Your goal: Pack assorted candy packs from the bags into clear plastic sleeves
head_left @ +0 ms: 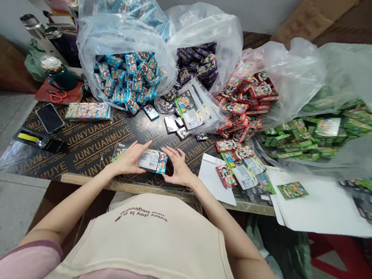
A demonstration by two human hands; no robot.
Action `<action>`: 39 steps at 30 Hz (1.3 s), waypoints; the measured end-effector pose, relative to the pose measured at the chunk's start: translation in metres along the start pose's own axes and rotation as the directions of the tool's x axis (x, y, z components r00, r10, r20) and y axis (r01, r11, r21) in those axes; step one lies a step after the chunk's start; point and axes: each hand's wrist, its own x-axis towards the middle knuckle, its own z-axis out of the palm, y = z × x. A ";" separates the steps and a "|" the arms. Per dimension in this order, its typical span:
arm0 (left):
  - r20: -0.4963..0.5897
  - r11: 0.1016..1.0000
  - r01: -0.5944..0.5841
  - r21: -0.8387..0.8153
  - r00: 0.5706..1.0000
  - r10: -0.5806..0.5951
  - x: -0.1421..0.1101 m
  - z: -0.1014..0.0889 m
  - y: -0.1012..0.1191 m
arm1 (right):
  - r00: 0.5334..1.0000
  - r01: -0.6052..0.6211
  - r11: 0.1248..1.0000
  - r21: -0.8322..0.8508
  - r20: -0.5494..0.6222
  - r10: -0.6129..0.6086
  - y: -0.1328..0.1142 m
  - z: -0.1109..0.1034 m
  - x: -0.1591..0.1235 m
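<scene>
A long packet of small printed boxes (pixel 151 159) lies near the table's front edge, with a white barcode panel on top and colourful box faces at its right end. My left hand (pixel 130 157) grips it across the left part, thumb on the near side and fingers over the far side. Around the right end curves my right hand (pixel 179 167), its fingertips at the far edge and its thumb at the near edge. Green printing shows beside my left hand. Just beyond the hands lie several loose small boxes (pixel 171 124) and a pile of clear printed sleeves (pixel 193 109).
Plastic bags hold blue boxes (pixel 129 76), purple boxes (pixel 202 62), red boxes (pixel 244 101) and green boxes (pixel 317 129). At left are a finished-looking row of boxes (pixel 88 110), a phone (pixel 50 118), a tape dispenser (pixel 39 139) and red scissors (pixel 57 97). White sheets (pixel 326 208) lie right.
</scene>
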 end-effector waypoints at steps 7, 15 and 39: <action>-0.067 0.999 0.049 0.018 0.997 -0.048 0.004 0.011 -0.001 | 0.987 -0.111 0.993 0.047 -0.110 0.115 -0.002 0.009 -0.008; -0.051 0.982 0.090 0.164 0.995 -0.083 0.012 0.028 -0.002 | 0.504 -0.809 0.578 -0.107 -0.632 0.589 0.089 -0.035 0.004; -0.085 0.961 0.166 0.219 0.985 -0.151 0.008 0.025 0.006 | 0.888 -0.394 0.904 -0.164 -0.323 0.328 0.014 -0.005 -0.040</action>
